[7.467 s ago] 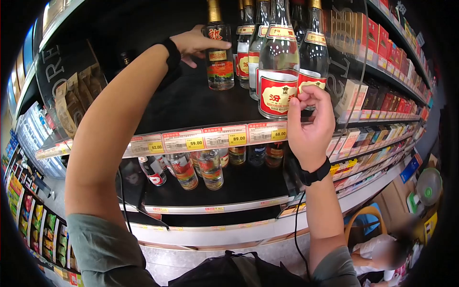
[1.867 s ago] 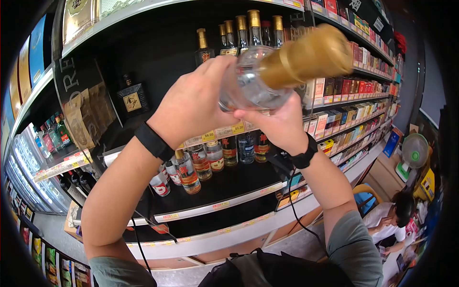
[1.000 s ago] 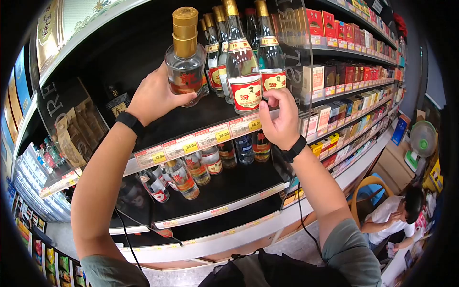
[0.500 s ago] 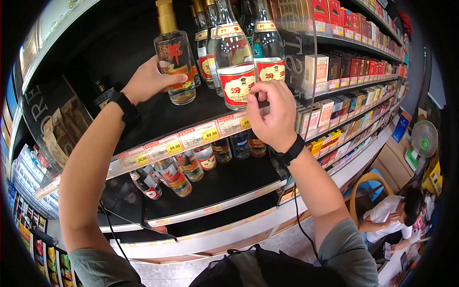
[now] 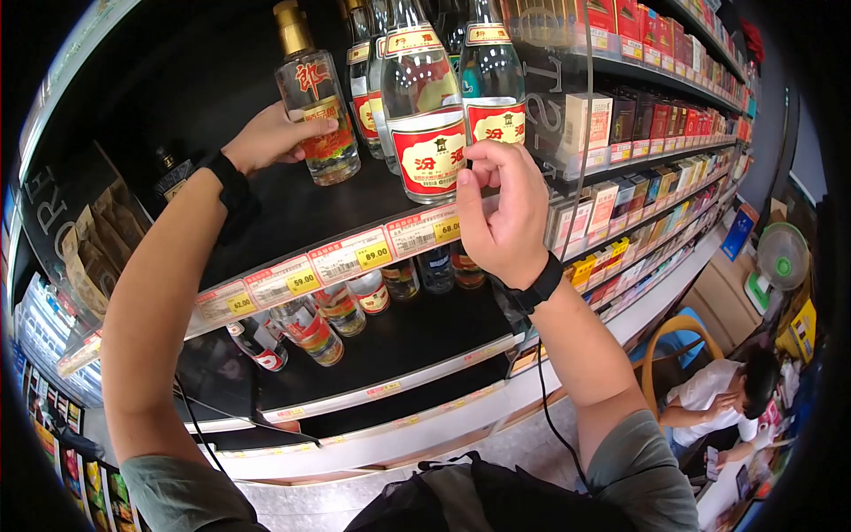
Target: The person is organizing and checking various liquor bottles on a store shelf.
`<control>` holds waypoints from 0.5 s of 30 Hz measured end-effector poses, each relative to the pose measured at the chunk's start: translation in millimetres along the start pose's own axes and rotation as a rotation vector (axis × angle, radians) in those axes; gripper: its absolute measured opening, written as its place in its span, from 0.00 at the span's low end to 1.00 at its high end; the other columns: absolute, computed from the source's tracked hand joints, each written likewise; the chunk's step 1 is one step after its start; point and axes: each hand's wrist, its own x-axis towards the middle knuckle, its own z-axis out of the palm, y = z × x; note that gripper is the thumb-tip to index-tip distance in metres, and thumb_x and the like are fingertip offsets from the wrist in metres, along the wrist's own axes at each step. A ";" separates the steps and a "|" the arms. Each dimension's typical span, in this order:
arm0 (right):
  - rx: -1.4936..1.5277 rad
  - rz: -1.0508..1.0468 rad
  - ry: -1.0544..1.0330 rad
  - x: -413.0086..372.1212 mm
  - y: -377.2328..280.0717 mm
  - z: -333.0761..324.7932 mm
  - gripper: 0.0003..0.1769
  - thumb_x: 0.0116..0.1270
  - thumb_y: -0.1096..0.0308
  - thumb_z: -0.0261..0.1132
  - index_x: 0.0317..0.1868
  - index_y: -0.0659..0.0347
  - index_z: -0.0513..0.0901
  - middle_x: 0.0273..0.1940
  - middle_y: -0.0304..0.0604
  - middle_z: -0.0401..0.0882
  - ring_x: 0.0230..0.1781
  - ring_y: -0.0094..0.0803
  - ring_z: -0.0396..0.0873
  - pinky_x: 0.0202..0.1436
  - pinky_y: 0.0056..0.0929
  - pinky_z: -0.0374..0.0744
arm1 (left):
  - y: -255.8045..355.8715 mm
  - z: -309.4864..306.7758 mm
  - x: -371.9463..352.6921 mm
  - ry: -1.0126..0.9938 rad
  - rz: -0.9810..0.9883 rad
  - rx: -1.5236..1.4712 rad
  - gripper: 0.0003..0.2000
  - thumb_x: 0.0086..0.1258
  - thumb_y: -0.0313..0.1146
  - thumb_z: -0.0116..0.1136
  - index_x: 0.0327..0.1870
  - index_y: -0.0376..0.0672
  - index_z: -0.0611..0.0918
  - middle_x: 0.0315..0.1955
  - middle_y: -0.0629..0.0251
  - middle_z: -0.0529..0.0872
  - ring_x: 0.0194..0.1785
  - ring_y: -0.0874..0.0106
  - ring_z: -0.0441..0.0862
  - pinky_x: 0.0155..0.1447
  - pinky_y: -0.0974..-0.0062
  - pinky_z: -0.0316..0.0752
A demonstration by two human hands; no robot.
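My left hand is wrapped around a clear liquor bottle with a gold cap and red lettering, standing on the upper black shelf and leaning slightly. To its right is a larger clear liquor bottle with a red and cream label. My right hand is at that bottle's right edge, its fingers curled and thumb close to them. Whether it touches or holds anything is hidden. Behind this hand rises a similar bottle, its lower part covered. More bottles stand farther back.
Price tags line the upper shelf's front edge. Below, several bottles stand on a lower shelf. A clear divider separates shelves of cigarette packs at right. A seated person is at lower right, near a fan.
The shelf and bottles appear shifted slightly left as my view moves. The gold-capped bottle leans a little more to the left in my left hand. My right hand stays beside the red-labelled bottle.
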 end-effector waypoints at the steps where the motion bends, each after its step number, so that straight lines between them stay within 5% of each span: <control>1: -0.015 -0.004 -0.021 -1.2 -0.5 0.3 0.12 0.65 0.76 0.70 0.48 0.59 0.82 0.29 0.40 0.76 0.31 0.41 0.77 0.37 0.40 0.74 | -1.1 1.4 -2.0 -0.019 -0.005 0.003 0.28 0.70 0.56 0.76 0.60 0.45 0.82 0.39 0.77 0.85 0.35 0.87 0.74 0.41 0.85 0.76; 8: -0.008 0.006 -0.008 -1.6 -1.4 3.5 0.11 0.64 0.75 0.70 0.47 0.59 0.82 0.28 0.40 0.75 0.30 0.39 0.76 0.36 0.39 0.73 | -11.0 3.7 8.1 0.019 0.081 -0.020 0.36 0.69 0.54 0.78 0.68 0.41 0.74 0.44 0.74 0.85 0.33 0.88 0.74 0.37 0.87 0.76; 9: -0.017 0.005 -0.017 -1.5 -1.8 2.8 0.12 0.64 0.75 0.70 0.47 0.59 0.82 0.28 0.39 0.75 0.30 0.39 0.76 0.36 0.39 0.73 | -17.6 5.9 11.6 0.058 0.126 -0.020 0.28 0.69 0.56 0.76 0.61 0.48 0.82 0.43 0.76 0.88 0.30 0.90 0.74 0.33 0.90 0.75; 15: -0.014 -0.001 -0.012 -2.1 -1.6 3.5 0.12 0.65 0.76 0.70 0.48 0.59 0.82 0.28 0.40 0.74 0.30 0.39 0.75 0.36 0.40 0.72 | -16.3 6.0 11.3 0.063 0.116 0.018 0.28 0.69 0.58 0.75 0.60 0.48 0.82 0.37 0.76 0.86 0.29 0.88 0.74 0.32 0.88 0.74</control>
